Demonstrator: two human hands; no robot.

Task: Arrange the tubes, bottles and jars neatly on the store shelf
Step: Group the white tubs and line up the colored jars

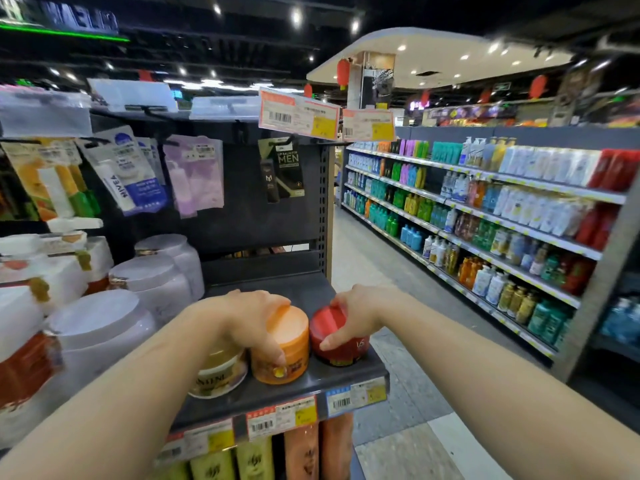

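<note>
Currently both forearms reach forward and slightly inward over the front right end of the dark grey store shelf. Left hand: palm down, draped over the lid of the orange jar, fingers curled down its front wall, so it grips the jar from above. Right hand: wrist bent inward, fingers wrapped over the top and far side of the red jar, thumb lying across its near face; it grips that jar. The two jars stand upright just beside each other near the shelf's front edge, red one at the right end. A gold-lidded Pantene jar sits touching or just beside the orange jar on its left, partly under the left wrist.

Further left on the same shelf: a row of large white-lidded tubs. Price tags run along the shelf lip; orange and yellow-green tubes hang below. Above, sachets and a Nivea pack hang on pegs. Across the aisle, long shelves of shampoo bottles.
</note>
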